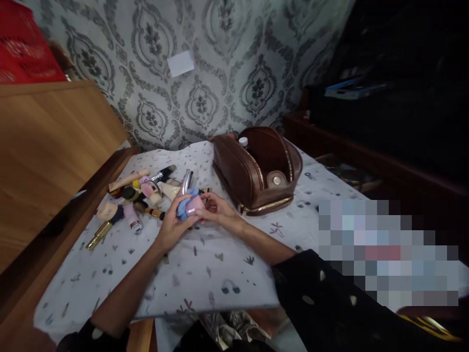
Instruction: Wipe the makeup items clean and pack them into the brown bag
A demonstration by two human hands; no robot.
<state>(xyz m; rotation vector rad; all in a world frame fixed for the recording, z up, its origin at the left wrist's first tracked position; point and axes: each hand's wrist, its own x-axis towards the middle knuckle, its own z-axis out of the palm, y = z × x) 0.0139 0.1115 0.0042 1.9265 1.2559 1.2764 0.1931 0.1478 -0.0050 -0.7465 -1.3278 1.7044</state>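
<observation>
My left hand (173, 226) is closed around a blue cloth (184, 204) above the patterned tablecloth (205, 274). My right hand (215, 209) pinches a small pink container (193, 205) that is pressed against the cloth. Both hands meet near the middle of the table. Just left of them lies a scatter of cosmetics (137, 195): tubes, brushes, a gold lipstick (97, 237), a round compact. An open brown leather toiletry bag (256, 168) stands right behind my right hand, with a white-capped bottle (243, 142) inside it.
A wooden cabinet (47, 151) rises along the left side, with a red crate (22, 49) on top. Patterned wallpaper (205, 73) backs the table. Dark furniture (384, 122) stands to the right. A blurred-out patch covers the right table edge.
</observation>
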